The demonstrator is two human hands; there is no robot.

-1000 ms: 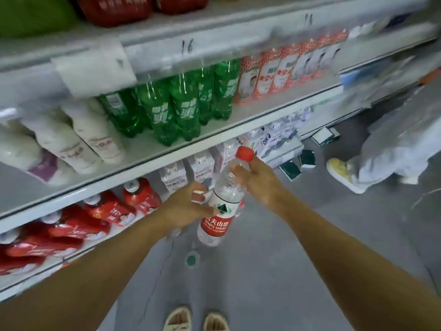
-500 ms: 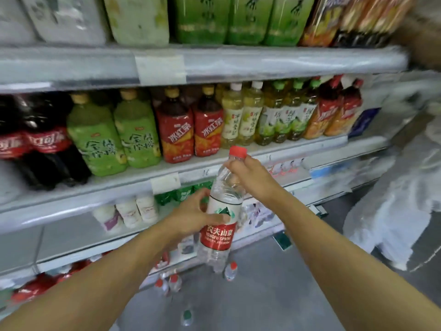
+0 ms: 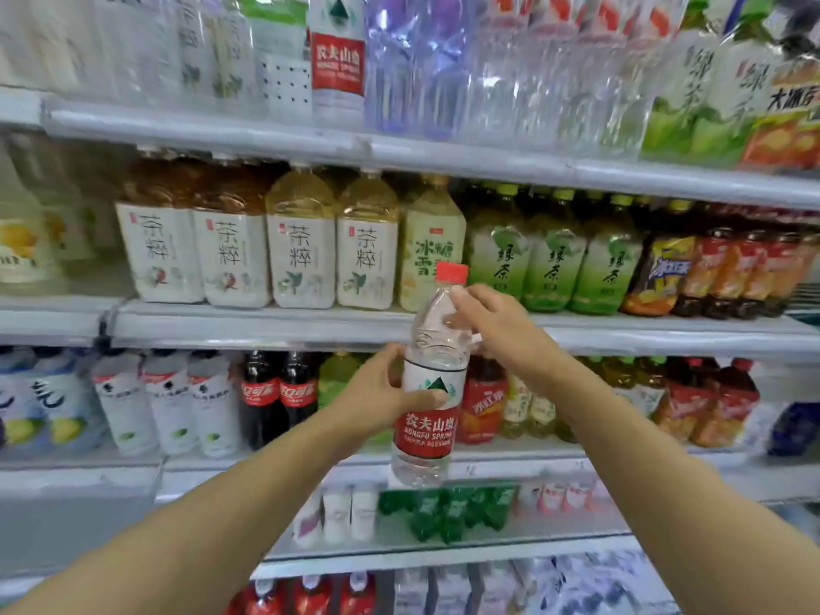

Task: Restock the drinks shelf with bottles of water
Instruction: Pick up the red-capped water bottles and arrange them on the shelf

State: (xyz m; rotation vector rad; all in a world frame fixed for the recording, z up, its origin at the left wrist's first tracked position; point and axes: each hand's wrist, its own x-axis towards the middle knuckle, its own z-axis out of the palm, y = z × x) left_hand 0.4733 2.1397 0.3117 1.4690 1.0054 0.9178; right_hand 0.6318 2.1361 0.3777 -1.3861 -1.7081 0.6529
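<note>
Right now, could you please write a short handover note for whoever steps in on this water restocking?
Left hand: grips the water bottle around its label.
Right hand: holds the bottle's upper part, just below the red cap.
The bottle is upright, held in the air in front of the shelves, not yet on any shelf.
A matching red-label water bottle stands on the top shelf among clear bottles, so that looks like the water spot.
Done: one bottle picked up and raised.
Left: lift it onto that shelf, then fetch more.

Left hand and right hand grip upright water bottle before shelves.
</note>
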